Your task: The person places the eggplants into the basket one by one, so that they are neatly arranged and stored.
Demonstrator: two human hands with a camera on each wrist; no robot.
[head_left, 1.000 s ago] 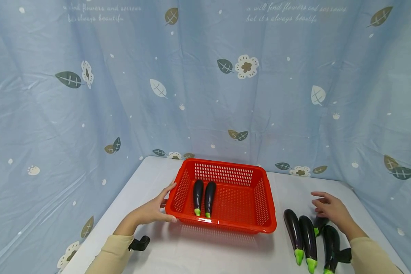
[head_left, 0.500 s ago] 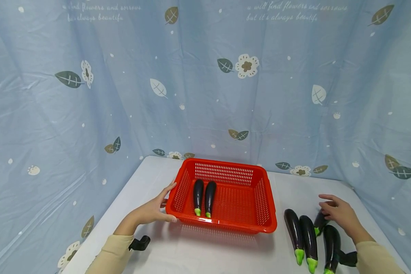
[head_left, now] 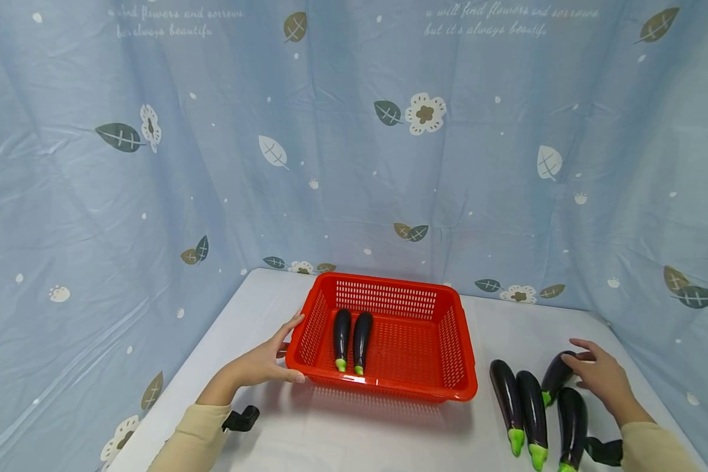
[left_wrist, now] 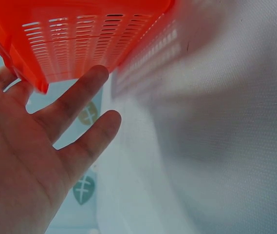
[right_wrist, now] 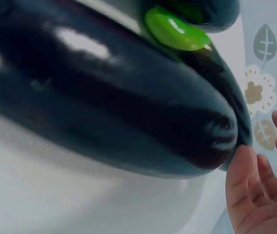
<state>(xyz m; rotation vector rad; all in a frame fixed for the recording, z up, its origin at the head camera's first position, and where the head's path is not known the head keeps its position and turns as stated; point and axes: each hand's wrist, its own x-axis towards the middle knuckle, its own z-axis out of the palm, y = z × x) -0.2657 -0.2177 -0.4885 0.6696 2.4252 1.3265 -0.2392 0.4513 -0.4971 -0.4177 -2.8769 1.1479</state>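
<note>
A red plastic basket (head_left: 389, 387) holds two eggplants (head_left: 342, 335) lying side by side at its left. My left hand (head_left: 259, 364) touches the basket's left front corner, thumb at the front and index finger along the side; its fingers look fairly straight in the left wrist view. My right hand (head_left: 606, 379) is at the far end of a short eggplant (head_left: 557, 375), fingers loosely bent and not closed around it; contact is unclear. Closer to me lie a right-hand eggplant (head_left: 572, 419), large in the right wrist view, and two more eggplants (head_left: 531, 412) with green caps.
A white cloth (head_left: 354, 446) covers the table. Blue leaf-print curtain (head_left: 354, 164) hangs behind and at both sides. A black wrist camera (head_left: 603, 452) on the right wrist sits close beside the right-hand eggplant.
My right hand has moved right and slightly towards me, uncovering more of the short eggplant. The left hand and the basket have stayed in place.
</note>
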